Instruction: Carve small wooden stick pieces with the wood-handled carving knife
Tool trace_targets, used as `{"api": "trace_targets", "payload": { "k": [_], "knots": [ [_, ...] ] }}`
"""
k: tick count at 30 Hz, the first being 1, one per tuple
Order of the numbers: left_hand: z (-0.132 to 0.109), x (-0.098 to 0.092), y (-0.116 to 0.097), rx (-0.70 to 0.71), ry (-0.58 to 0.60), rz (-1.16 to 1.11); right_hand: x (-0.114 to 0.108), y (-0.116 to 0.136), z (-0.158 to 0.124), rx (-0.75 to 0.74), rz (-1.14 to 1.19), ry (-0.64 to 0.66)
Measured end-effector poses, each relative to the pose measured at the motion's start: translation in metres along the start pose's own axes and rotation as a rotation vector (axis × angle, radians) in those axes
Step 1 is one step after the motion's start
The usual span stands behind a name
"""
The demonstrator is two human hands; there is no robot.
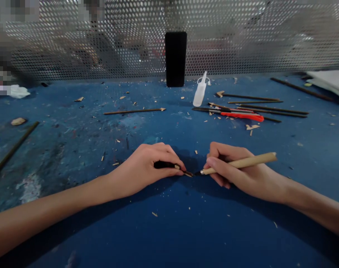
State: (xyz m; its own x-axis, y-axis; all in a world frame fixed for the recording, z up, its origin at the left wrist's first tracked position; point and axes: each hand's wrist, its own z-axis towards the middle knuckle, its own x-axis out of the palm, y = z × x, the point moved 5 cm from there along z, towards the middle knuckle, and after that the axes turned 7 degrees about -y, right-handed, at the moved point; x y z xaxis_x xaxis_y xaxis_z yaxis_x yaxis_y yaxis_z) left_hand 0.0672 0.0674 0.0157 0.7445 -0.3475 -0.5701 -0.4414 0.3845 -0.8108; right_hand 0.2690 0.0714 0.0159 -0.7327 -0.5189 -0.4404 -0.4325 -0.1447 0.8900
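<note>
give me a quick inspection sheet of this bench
surface: scuffed, paint-stained blue workbench
job's things: dark wooden stick and wood-handled carving tool, its blade tip right by the stick's end
clutter: orange utility knife, plastic squeeze bottle, loose dark sticks, wood shavings
hands: left hand pinches the stick; right hand holds the tool pen-style
cables: nothing seen
surroundings: perforated metal screen, upright black block, white sheets
</note>
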Motion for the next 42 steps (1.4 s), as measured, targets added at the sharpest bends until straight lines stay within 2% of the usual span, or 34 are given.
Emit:
{"api": "trace_targets", "payload": {
  "k": [8, 13, 22, 26, 29, 34, 42],
  "knots": [
    [-0.002, -0.001, -0.001, 0.024, -0.007, 0.010, 0.001, -0.002, 0.001, 0.012, 0.015, 0.034],
    [-0.002, -0.002, -0.001, 0.041, -0.024, 0.009, 0.000, 0.001, 0.001, -0.003, -0.062, 0.033],
    [-0.001, 0.000, -0.003, 0.052, -0.015, 0.019, -0.003, 0.008, 0.009, 0.004, -0.141, 0.130],
    [-0.003, 0.000, -0.002, 0.052, -0.024, 0.027, -0.001, 0.003, 0.016, 0.021, 0.008, 0.169],
    [-0.003, 0.000, -0.002, 0.068, -0.024, 0.028, -0.001, -0.002, 0.016, 0.034, 0.114, 0.151],
    [-0.003, -0.001, -0.002, 0.091, -0.018, 0.034, -0.002, -0.003, 0.014, 0.026, 0.143, 0.122],
    [-0.014, 0.000, -0.007, 0.313, -0.055, 0.149, -0.001, -0.003, 0.013, 0.030, 0.121, 0.137]
  ]
}}
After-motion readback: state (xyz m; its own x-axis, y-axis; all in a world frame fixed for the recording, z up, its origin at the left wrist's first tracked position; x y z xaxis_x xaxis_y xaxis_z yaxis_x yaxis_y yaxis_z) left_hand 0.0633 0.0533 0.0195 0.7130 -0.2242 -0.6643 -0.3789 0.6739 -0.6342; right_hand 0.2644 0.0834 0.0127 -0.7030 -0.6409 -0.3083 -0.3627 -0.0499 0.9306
